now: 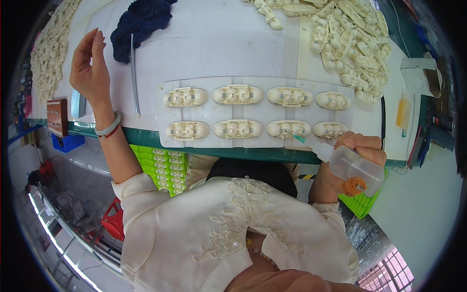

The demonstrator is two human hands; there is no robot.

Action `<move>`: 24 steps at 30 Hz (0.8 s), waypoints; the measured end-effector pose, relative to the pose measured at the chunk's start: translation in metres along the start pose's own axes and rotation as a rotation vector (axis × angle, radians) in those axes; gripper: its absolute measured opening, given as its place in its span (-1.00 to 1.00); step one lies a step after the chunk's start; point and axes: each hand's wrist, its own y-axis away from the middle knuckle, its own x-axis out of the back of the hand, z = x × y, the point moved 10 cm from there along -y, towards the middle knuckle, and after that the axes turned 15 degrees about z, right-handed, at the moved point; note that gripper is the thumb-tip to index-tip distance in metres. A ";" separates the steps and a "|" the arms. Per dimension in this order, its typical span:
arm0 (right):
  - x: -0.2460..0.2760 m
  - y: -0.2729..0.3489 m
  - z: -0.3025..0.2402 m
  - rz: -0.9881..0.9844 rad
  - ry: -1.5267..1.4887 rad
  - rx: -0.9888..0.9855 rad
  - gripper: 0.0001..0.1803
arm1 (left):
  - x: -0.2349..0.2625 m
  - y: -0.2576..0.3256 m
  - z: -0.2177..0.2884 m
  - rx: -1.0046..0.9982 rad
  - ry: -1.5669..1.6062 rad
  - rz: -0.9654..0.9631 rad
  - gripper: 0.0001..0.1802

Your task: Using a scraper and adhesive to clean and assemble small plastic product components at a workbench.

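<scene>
My right hand (362,146) grips a translucent squeeze bottle (357,168), tilted, with a thin green dispensing tip. That tip is over the lower edge of a cream plastic part (288,129) in the near row; whether it touches cannot be told. Cream oval parts with rounded domes sit in two rows on a pale fixture board (219,110). Off to the left, my left hand (91,68) is raised above the table with thumb and fingers closed together. Anything between those fingertips is too small to make out. The hand is beside a dark blue cloth (141,27).
Loose cream parts lie heaped at the far right (350,46). Another pile of small cream pieces (53,48) covers the far left. A thin grey rod (134,78) lies between my left hand and the board. Green trays (165,168) with parts stand below the table edge.
</scene>
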 end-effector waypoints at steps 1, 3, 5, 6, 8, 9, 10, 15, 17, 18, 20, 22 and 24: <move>-0.003 0.000 0.001 -0.029 0.005 -0.013 -0.70 | 0.000 0.000 0.001 0.000 0.000 -0.001 -0.82; -0.006 -0.002 -0.003 0.037 -0.008 -0.024 -0.71 | 0.000 0.001 0.001 0.010 0.009 0.009 -0.83; -0.002 -0.004 -0.004 0.103 -0.019 -0.033 -0.71 | 0.000 0.001 0.002 0.001 0.003 0.002 -0.83; 0.007 -0.005 -0.004 0.176 -0.003 -0.031 -0.71 | 0.000 0.001 0.002 -0.007 -0.003 -0.003 -0.83; 0.020 -0.006 -0.003 0.251 0.015 -0.027 -0.71 | 0.000 0.000 0.001 -0.006 -0.010 -0.004 -0.83; 0.021 -0.006 -0.002 0.219 -0.026 -0.042 -0.71 | 0.001 0.000 0.000 -0.007 -0.021 -0.005 -0.83; 0.020 -0.007 -0.002 0.186 -0.069 -0.057 -0.71 | 0.001 -0.001 0.000 -0.008 -0.018 -0.008 -0.83; 0.011 -0.006 -0.006 0.127 0.129 0.004 -0.71 | 0.002 0.000 -0.001 0.017 -0.039 0.002 -0.82; 0.014 -0.005 -0.005 0.125 0.122 0.004 -0.71 | -0.004 0.003 -0.003 0.018 -0.025 -0.008 -0.82; 0.013 -0.006 -0.006 0.077 0.146 0.029 -0.71 | -0.004 0.002 -0.002 0.017 -0.027 -0.011 -0.82; 0.008 -0.006 -0.010 0.034 0.178 0.058 -0.72 | -0.005 0.003 -0.003 0.022 -0.016 -0.015 -0.81; 0.020 -0.011 -0.007 0.245 0.166 -0.059 -0.65 | 0.001 0.000 -0.002 0.027 -0.017 -0.012 -0.81; 0.041 -0.013 -0.005 0.313 0.121 -0.046 -0.59 | 0.000 0.001 -0.003 0.016 -0.037 -0.024 -0.82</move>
